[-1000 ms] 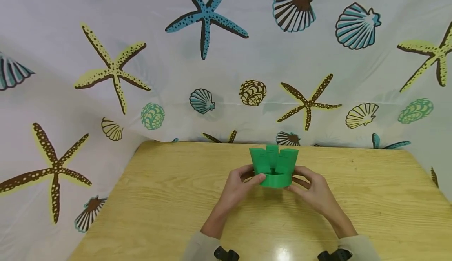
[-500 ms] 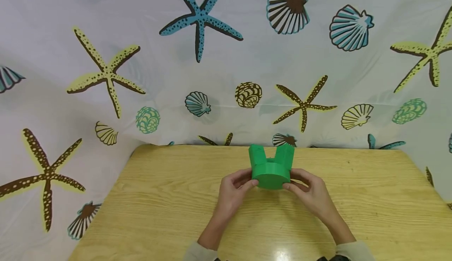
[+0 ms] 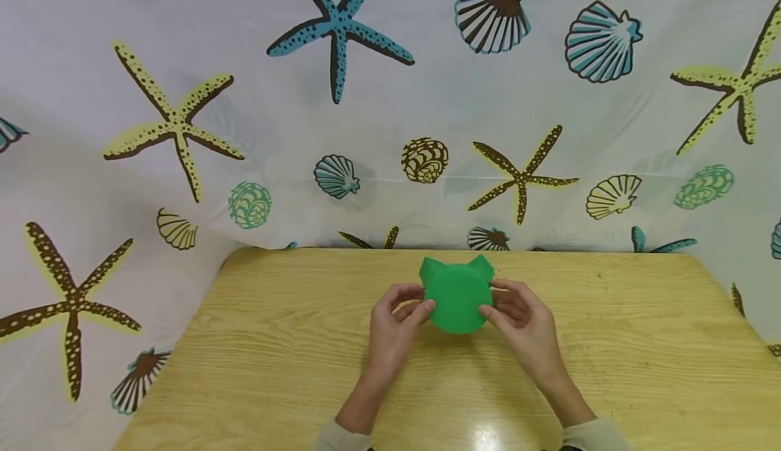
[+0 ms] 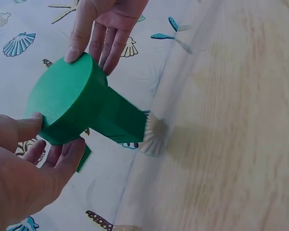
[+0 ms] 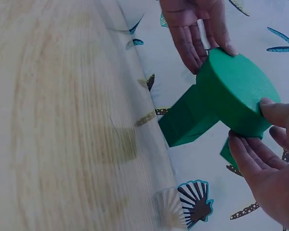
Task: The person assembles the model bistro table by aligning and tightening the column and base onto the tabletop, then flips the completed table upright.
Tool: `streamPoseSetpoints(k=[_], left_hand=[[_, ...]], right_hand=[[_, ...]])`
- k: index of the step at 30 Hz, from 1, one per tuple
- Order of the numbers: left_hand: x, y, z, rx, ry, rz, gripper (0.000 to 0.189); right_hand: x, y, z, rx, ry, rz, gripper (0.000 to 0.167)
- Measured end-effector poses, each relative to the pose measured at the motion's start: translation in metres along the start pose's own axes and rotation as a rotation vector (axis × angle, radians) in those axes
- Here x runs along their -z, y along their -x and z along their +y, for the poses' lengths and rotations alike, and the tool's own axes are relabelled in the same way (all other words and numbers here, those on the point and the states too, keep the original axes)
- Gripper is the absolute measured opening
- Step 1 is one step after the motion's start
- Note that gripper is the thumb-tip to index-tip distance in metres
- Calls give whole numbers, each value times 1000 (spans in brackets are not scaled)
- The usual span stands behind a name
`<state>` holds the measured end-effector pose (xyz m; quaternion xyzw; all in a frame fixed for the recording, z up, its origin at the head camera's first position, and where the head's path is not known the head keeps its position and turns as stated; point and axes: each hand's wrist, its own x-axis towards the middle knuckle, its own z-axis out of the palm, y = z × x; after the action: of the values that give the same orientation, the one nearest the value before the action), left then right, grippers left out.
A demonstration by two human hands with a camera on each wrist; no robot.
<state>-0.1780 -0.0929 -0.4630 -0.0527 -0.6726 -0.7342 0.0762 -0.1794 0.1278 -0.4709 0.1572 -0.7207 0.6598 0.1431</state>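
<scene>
A green piece point(image 3: 457, 300) with a round, flat-bottomed base and boxy arms flaring from it is held up above the table, its disc-shaped underside turned towards the head camera. My left hand point(image 3: 393, 329) grips the base at its left edge, thumb on the flat face and fingers behind. On the opposite edge my right hand point(image 3: 525, 329) pinches it the same way. Seen from the left wrist, one thick arm of the green piece point(image 4: 118, 115) juts out sideways. The right wrist view shows another arm of the green piece point(image 5: 190, 118); its open top side is hidden.
The wooden table point(image 3: 274, 342) spreads below both hands. Behind it and at its sides hangs a white cloth point(image 3: 390, 119) printed with starfish and shells, meeting the table's back edge.
Both hands have tipped the green piece back, so its upright arms and open top have turned away and the round underside now faces me. It has shifted slightly left in view.
</scene>
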Motion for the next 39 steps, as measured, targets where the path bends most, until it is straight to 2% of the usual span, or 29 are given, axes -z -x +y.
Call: streamPoseSetpoints(k=[6,12,19,27,32,39], left_hand=[[2,0,0,-73,-74,-47,34],[4,-1,2,-84,-56,-97,37],[8,-2,4,-84,-90,-134,36],[9,-3,-4,-65,-127,-168,32],[9,-2,-11,-62,-110,-192,33],[11,-3,-17,-52,-94,-190,34]], right_hand=[[-1,0,-2,41,38,-74,42],[1,-2,-2,98,3,-131,44],[0,-2,1,81,-16,-181,41],[3,2,7,20,23,-216,39],[7,3,10,-10,35,-217,36],[9,1,14,-27,28,-237,36]])
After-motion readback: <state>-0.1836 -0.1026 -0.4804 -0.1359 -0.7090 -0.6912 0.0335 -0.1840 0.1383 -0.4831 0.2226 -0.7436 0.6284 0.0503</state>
